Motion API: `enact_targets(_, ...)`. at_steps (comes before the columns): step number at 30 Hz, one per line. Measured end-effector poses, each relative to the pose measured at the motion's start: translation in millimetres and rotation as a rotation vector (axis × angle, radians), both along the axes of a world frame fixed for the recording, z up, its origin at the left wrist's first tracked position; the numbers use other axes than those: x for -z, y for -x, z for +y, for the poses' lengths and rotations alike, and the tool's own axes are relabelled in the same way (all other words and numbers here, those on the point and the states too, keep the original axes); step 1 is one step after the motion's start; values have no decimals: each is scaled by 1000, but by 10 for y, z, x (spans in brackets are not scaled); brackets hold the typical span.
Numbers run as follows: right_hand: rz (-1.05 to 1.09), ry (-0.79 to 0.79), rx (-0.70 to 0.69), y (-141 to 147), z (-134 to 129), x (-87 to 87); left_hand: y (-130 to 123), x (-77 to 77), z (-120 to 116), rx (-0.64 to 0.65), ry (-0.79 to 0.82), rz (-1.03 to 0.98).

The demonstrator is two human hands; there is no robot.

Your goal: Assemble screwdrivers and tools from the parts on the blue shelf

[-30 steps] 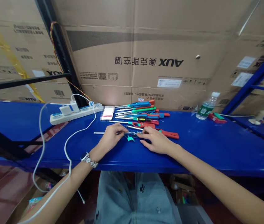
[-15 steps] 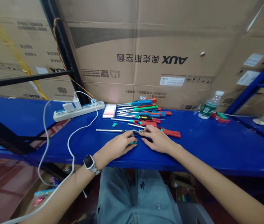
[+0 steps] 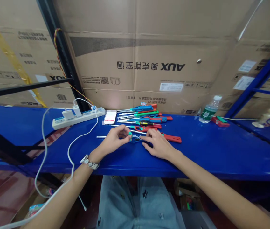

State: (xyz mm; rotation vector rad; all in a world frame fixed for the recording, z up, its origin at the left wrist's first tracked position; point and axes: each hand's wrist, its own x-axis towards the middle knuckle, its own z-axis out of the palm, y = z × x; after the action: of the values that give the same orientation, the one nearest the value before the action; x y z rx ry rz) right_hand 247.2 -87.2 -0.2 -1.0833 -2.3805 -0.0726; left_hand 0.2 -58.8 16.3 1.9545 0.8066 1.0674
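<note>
A long-necked gas lighter with its body opened (image 3: 136, 139) lies across the blue shelf near its front, thin wires showing, its metal tube (image 3: 100, 137) pointing left. My left hand (image 3: 115, 140) is closed, pinching a small green plastic piece (image 3: 130, 135) between thumb and fingers at the lighter's left part. My right hand (image 3: 157, 143) bends over the lighter's right part, its fingertips holding it by the wires. Just behind lies a lighter with a red handle (image 3: 173, 138), partly covered by my right hand. The opened body is partly hidden by my fingers.
Several red, blue and green lighters (image 3: 149, 112) lie in a row behind, with a black-and-yellow screwdriver (image 3: 145, 123). A power strip (image 3: 79, 118) with white cables stands left. To the right are a water bottle (image 3: 210, 109) and a red box (image 3: 220, 121). Cardboard boxes (image 3: 149, 28) wall the back.
My left hand has lifted and turned, now pinching a green piece upright. The loose green piece beyond the tube no longer shows there. My right hand stays at the lighter. The view shifted slightly.
</note>
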Motion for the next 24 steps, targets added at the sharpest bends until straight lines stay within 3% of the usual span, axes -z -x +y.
enact_targets(4,278,26,12,127,68,-121,-58,71,100,39,130,-168)
enact_targets(8,472,376,-127,322,210,-191,-86,116,152,48,160,-240)
enact_targets(10,521,460,-158,396,275,-177,-94,137,165,28,186,-257)
enact_targets(12,534,448,-146,433,318,-141,-112,154,164,-48,134,-232)
enact_targets(15,486,338,-96,433,318,-81,-148,158,118,-254,-123,-88)
enact_targets(18,362,216,-101,433,232,-56,-147,130,40,-378,-337,59)
enact_targets(24,17,168,-196,655,94,-86,69,58,-64,-468,-280,106)
